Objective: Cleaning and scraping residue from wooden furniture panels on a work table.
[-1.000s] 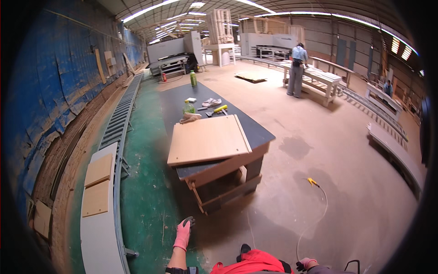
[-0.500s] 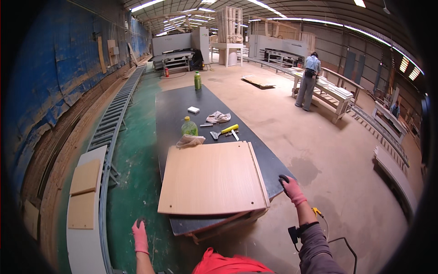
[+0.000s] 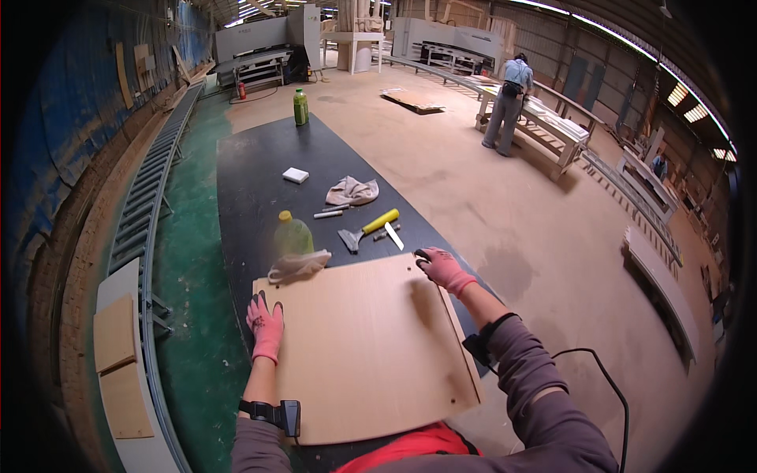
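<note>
A light wood-grain panel [image 3: 355, 347] with small holes near its corners lies in front of me, its right edge showing another board beneath. My left hand [image 3: 266, 322], in a pink glove with dark fingertips, rests against the panel's far left edge, fingers stretched and spread. At the far right corner my right hand [image 3: 443, 270], gloved alike, curls its fingers over the edge. Just beyond the panel are a beige cloth [image 3: 300, 266], a clear bottle with a yellow cap [image 3: 292, 235], a yellow-handled scraper [image 3: 371, 229] and a white blade-like strip [image 3: 394, 236].
The dark tabletop [image 3: 256, 169] also carries a crumpled rag [image 3: 352, 191], a small white box [image 3: 296, 175] and a green bottle [image 3: 300, 107]. A roller conveyor [image 3: 150, 185] with boards [image 3: 116, 333] runs along my left. A person [image 3: 509, 102] stands at a workbench on the right.
Both hands have moved forward from the near side of the table onto the panel's far left and far right edges. The view has shifted, and the panel appears closer to me.
</note>
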`<state>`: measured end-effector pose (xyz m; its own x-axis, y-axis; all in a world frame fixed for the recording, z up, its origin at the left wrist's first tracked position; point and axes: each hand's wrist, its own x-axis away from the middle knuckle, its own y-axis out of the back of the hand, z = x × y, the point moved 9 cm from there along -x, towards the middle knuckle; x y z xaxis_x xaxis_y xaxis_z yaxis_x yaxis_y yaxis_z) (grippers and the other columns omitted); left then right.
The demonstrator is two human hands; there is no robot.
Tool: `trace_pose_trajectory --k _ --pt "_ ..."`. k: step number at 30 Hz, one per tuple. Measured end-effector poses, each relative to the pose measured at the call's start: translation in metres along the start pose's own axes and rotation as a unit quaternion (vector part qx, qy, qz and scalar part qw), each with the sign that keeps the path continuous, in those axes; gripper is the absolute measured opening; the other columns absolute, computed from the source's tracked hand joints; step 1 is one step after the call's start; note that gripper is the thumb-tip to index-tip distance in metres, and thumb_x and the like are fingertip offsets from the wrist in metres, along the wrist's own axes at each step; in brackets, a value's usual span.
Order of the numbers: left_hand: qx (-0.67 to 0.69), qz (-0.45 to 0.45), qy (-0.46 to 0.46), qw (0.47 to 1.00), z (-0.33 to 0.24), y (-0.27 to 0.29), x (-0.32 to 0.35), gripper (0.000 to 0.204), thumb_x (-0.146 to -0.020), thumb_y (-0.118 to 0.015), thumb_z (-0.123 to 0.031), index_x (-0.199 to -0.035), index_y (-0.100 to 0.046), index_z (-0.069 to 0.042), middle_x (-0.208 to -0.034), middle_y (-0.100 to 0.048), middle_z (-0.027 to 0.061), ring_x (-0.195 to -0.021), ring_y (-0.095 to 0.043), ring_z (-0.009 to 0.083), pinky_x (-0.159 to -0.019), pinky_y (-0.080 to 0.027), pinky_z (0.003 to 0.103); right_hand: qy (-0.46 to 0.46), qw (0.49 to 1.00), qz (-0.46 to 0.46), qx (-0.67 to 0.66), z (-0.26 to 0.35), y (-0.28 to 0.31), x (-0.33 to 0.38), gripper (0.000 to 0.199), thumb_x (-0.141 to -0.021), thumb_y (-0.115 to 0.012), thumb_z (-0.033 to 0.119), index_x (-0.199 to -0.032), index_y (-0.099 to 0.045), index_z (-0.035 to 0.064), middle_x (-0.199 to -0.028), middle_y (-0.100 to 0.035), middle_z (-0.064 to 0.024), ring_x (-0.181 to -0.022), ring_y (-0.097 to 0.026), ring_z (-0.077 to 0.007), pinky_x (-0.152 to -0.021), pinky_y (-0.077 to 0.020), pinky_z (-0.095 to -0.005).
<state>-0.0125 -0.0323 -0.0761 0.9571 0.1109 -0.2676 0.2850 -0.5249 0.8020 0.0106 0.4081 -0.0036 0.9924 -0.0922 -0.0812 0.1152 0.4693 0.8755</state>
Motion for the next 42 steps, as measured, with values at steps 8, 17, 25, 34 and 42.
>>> trace_pose_trajectory --k 8,17,25,34,42 --pt "-0.192 0.049 0.013 0.980 -0.039 -0.039 -0.001 0.055 -0.083 -0.048 -0.034 -0.127 -0.038 -0.001 -0.134 -0.031 0.0216 -0.127 -0.024 0.0349 -0.105 -0.013 0.050 0.151 0.963 -0.058 0.215 -0.003 -0.069 -0.179 0.038 -0.071 -0.062 0.020 -0.108 -0.056 0.0125 -0.110 -0.054 -0.0086 -0.109 -0.045 -0.0268 -0.099 -0.0271 -0.0470" --pt "-0.166 0.083 0.028 0.982 -0.039 -0.038 -0.005 0.056 -0.081 -0.053 -0.027 -0.128 -0.035 0.000 -0.134 -0.030 0.0234 -0.126 -0.024 0.0388 -0.105 -0.013 0.051 0.199 0.888 0.143 0.390 0.008 -0.138 -0.240 0.031 -0.069 -0.062 0.020 -0.100 -0.063 0.0152 -0.105 -0.057 -0.0088 -0.107 -0.047 -0.0263 -0.101 -0.0239 -0.0514" --pt "-0.134 0.023 0.014 0.991 -0.028 -0.035 -0.003 0.063 -0.079 -0.056 -0.032 -0.128 -0.034 0.000 -0.132 -0.033 0.0228 -0.125 -0.027 0.0357 -0.105 -0.015 0.049 0.119 0.978 -0.083 0.152 0.018 0.017 -0.138 0.022 -0.068 -0.056 0.007 -0.090 -0.058 0.0070 -0.093 -0.054 -0.0136 -0.091 -0.052 -0.0310 -0.077 -0.0444 -0.0383" --pt "0.022 -0.023 0.020 0.999 -0.024 -0.054 -0.075 0.077 -0.079 -0.059 -0.040 -0.133 -0.025 0.003 -0.132 -0.029 0.0292 -0.125 -0.027 0.0385 -0.103 -0.022 0.045 -0.294 0.910 -0.292 -0.022 -0.189 0.086 0.263 0.032 -0.071 -0.060 0.012 -0.099 -0.055 -0.0024 -0.093 -0.058 -0.0205 -0.087 -0.057 -0.0318 -0.078 -0.0458 -0.0369" --pt "-0.015 0.000 -0.040 0.999 -0.027 -0.072 -0.118 0.038 -0.073 -0.064 -0.025 -0.101 -0.058 0.001 -0.098 -0.061 0.0171 -0.091 -0.058 0.0306 -0.081 -0.043 0.037 -0.384 0.916 -0.111 0.009 -0.162 0.024 0.362 0.035 -0.072 -0.055 0.022 -0.103 -0.054 0.0054 -0.095 -0.057 -0.0189 -0.090 -0.055 -0.0332 -0.078 -0.0438 -0.0389"
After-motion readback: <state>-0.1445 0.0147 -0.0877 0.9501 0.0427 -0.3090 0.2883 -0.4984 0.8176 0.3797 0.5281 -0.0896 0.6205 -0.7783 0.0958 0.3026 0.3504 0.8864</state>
